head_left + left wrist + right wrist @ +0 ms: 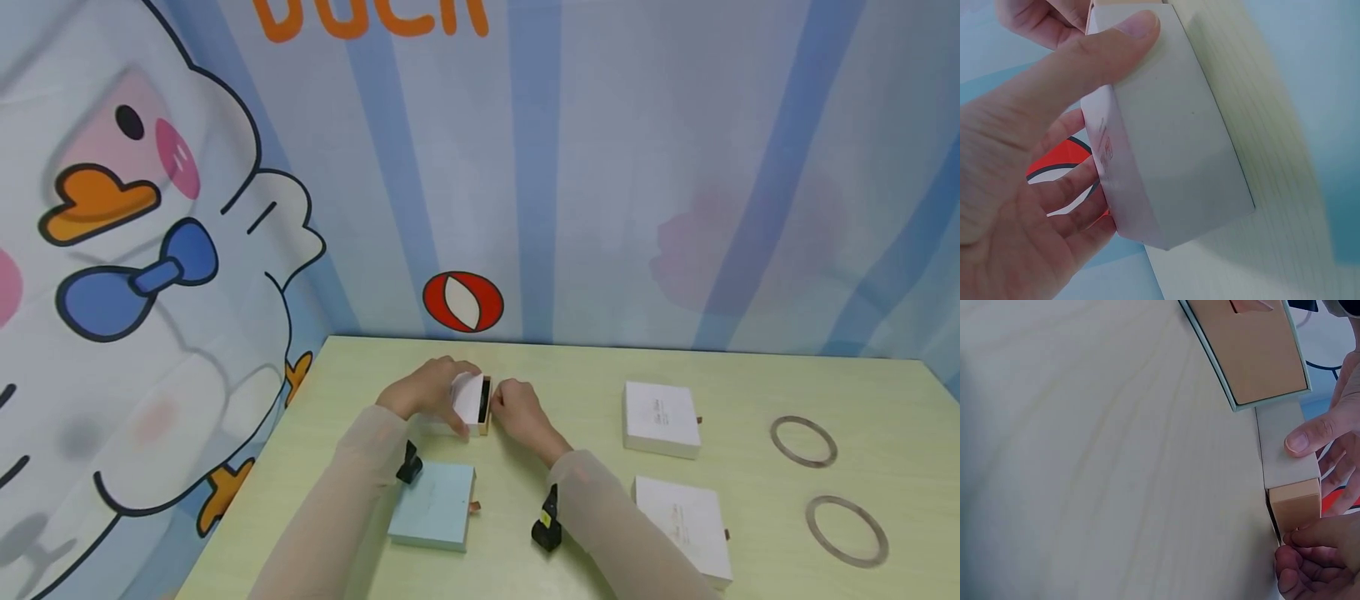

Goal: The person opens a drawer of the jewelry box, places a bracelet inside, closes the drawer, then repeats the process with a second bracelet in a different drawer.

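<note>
A white drawer-style gift box [467, 400] lies near the far side of the table, tan drawer [1297, 503] partly pulled out on its right. My left hand [427, 390] grips the box's outer sleeve, thumb [1129, 44] on the near side wall and fingers on the opposite side. At the drawer's front end is my right hand [522, 414], thumb and curled fingers pinching it; whatever tab lies between them is hidden. A strip of dark interior shows in the gap in the head view. Nearer to me sits a light blue drawer box [433, 504] with a small brown pull tab.
Two white boxes with brown tabs, one farther [662, 418] and one nearer [684, 527], lie right of my right arm. Beyond them are two flat grey rings, one farther [777, 444] and one nearer [817, 536]. A printed cloth backdrop [600, 167] rises behind the table.
</note>
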`<action>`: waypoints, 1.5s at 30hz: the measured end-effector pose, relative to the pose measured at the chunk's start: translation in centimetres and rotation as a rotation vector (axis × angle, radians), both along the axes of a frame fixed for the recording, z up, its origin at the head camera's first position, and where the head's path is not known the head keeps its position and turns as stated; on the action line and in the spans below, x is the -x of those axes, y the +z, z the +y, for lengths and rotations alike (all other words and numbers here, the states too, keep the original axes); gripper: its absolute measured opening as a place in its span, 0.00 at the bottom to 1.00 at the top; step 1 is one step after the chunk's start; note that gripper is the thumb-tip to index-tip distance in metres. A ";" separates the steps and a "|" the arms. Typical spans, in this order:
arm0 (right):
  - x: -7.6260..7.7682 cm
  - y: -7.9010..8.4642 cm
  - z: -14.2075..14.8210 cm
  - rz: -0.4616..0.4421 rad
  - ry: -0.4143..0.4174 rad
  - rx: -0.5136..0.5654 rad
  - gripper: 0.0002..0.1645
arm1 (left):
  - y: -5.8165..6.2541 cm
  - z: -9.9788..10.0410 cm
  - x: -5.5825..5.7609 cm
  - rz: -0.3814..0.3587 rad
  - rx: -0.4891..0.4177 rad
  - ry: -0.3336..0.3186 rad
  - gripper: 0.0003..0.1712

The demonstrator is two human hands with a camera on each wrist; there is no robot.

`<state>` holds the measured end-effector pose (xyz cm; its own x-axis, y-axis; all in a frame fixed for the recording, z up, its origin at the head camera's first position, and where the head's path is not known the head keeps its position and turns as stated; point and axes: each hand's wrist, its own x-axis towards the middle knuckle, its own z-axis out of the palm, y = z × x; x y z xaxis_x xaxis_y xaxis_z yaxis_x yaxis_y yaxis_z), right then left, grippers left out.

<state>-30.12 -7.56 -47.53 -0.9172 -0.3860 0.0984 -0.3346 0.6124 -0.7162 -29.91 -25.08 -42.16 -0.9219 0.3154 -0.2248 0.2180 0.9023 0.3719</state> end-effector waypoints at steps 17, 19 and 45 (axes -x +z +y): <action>-0.1 0.0 -0.6 -0.012 -0.005 0.017 0.14 | 0.2 -0.1 -0.1 0.008 -0.016 -0.014 0.53; -0.1 -0.1 -0.7 -0.008 -0.004 0.019 0.14 | 0.2 0.0 -0.1 0.008 -0.014 -0.012 0.53; 0.2 -0.3 -1.1 0.009 0.024 0.024 0.14 | 0.3 0.2 -0.2 0.015 -0.006 -0.015 0.52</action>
